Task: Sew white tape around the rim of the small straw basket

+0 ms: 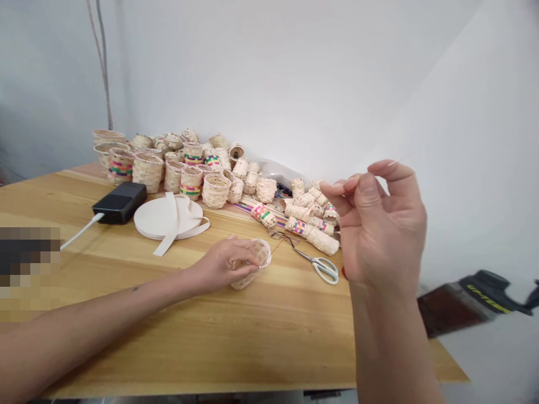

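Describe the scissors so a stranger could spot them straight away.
On the wooden table, small woven baskets are heaped along the back. In front of the heap's right end, just left of the raised right hand, lie the scissors. Unlike the woven pieces behind, they have smooth, pale, looped handles.

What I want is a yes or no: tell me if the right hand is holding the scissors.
No, the scissors lie on the table, apart from the raised right hand.

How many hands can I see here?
2: the left hand on a small woven basket near the table's middle, and the right hand raised at the right. No others show.
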The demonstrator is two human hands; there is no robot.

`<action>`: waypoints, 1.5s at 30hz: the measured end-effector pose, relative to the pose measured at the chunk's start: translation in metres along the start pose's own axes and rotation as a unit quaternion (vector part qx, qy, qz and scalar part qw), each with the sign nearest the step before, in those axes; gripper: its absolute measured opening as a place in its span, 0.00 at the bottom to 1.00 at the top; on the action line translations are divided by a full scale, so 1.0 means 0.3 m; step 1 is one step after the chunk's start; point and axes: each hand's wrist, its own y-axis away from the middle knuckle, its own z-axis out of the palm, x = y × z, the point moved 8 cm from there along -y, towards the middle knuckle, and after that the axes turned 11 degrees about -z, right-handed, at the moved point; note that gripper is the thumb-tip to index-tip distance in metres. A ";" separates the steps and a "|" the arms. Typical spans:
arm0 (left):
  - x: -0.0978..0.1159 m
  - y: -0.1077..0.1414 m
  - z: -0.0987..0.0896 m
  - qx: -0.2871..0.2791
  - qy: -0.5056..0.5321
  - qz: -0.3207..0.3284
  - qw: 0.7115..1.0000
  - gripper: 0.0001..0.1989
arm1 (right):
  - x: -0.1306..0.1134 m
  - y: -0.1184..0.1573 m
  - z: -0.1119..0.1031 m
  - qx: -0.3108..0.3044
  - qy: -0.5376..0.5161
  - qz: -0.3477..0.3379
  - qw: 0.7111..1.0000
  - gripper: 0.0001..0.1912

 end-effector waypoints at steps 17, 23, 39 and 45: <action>-0.004 -0.020 0.002 -0.051 0.065 0.011 0.997 0.08 | 0.158 0.506 -0.074 -0.094 0.122 0.223 0.963 0.06; -0.040 -0.029 -0.007 -0.080 0.066 -0.063 0.993 0.07 | 0.269 0.576 -0.025 -0.150 0.188 0.242 0.940 0.08; -0.038 -0.029 0.001 -0.089 0.037 -0.074 0.993 0.10 | 0.299 0.552 0.019 -0.184 0.227 0.198 0.936 0.08; -0.037 -0.028 0.000 -0.081 0.030 -0.072 0.994 0.09 | 0.312 0.560 0.016 -0.193 0.226 0.205 0.932 0.09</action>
